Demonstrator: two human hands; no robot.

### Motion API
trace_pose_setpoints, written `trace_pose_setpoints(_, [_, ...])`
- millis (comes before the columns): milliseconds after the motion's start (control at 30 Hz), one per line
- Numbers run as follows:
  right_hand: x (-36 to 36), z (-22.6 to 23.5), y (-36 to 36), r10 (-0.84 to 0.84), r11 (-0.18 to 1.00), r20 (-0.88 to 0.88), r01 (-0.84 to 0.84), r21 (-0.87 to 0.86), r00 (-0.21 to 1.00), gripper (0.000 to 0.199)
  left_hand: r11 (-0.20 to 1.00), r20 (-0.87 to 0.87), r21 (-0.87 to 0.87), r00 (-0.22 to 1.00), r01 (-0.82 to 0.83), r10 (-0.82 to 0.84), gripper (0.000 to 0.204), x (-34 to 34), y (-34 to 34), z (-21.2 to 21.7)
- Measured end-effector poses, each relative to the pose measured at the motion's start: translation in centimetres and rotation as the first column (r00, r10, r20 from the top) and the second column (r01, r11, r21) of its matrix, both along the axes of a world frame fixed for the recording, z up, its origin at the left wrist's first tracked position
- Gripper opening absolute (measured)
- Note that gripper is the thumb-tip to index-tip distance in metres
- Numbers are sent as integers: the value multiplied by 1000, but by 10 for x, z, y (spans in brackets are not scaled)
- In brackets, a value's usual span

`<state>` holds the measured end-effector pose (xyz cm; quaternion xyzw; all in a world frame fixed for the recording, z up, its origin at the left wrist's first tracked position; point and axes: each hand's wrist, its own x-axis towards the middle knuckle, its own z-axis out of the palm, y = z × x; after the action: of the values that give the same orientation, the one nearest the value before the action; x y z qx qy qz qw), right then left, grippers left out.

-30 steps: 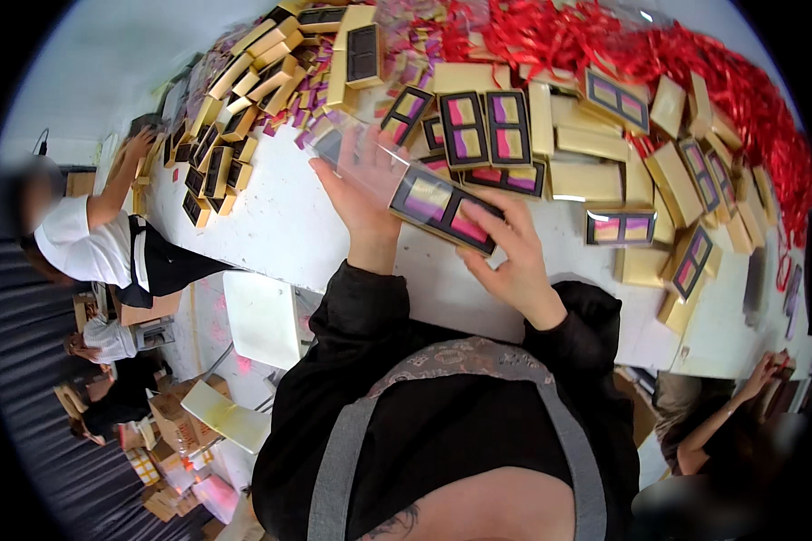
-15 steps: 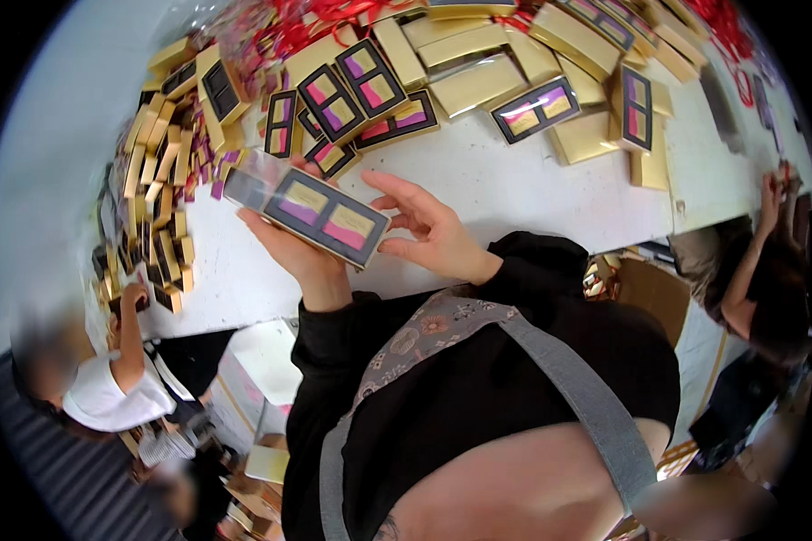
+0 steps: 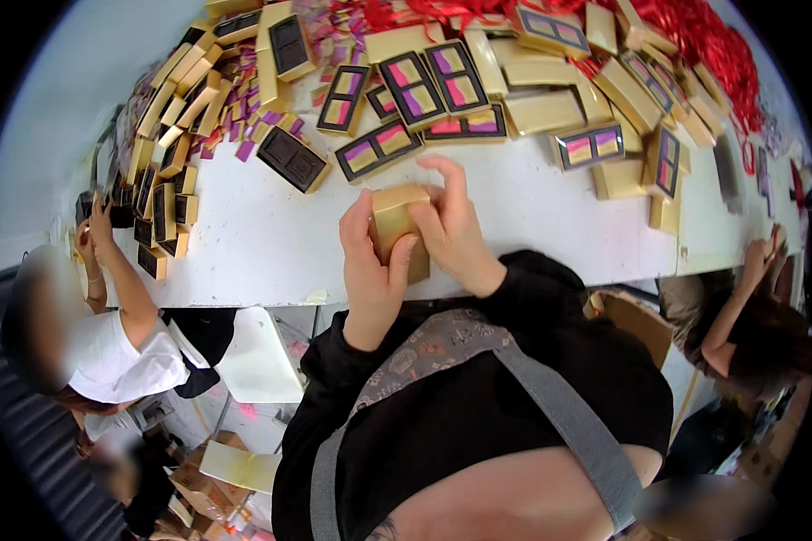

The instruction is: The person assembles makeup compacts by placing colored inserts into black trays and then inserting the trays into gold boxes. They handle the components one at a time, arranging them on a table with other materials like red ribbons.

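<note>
A gold box [image 3: 397,215] is between my two hands, its plain gold side facing up, close to the table's front edge. My left hand [image 3: 374,279] wraps its left and near sides, with the thumb lying along it. My right hand [image 3: 456,233] grips the right side, thumb on top and index finger raised. The box's other face is hidden. Just beyond lie a gold box with a dark two-part insert [image 3: 291,160] and a box filled with pink, purple and gold pieces [image 3: 379,149].
More filled boxes [image 3: 412,95] and plain gold boxes [image 3: 543,112] pile up at the back. Red ribbon [image 3: 695,41] heaps at the far right, small wrapped pieces [image 3: 244,99] at the left. One co-worker [image 3: 122,334] is at the left, another [image 3: 740,316] at the right.
The held box has been turned from its windowed face to its plain gold side. My right hand has closed onto it. The clear sleeve end no longer shows, and the view has shifted.
</note>
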<state>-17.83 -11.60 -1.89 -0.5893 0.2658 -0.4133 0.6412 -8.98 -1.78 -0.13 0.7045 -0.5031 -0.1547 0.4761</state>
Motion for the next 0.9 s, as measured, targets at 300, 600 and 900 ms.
trace_pose_setpoints(300, [-12, -19, -1, 155, 987, 127, -150, -50, 980, 21, 992, -795, 57, 606, 113, -23, 45, -3, -1, 2])
trace_pose_setpoints(600, [-27, 20, -43, 418, 793, 27, -379, 477, 908, 18, 996, -429, -23, 899, 90, -91, 48, -5, -11, -1])
trace_pose_setpoints(900, [-49, 31, -42, 413, 896, -195, -436, -88, 889, 30, 984, -610, -123, 773, 125, -175, 44, 2, -15, -12])
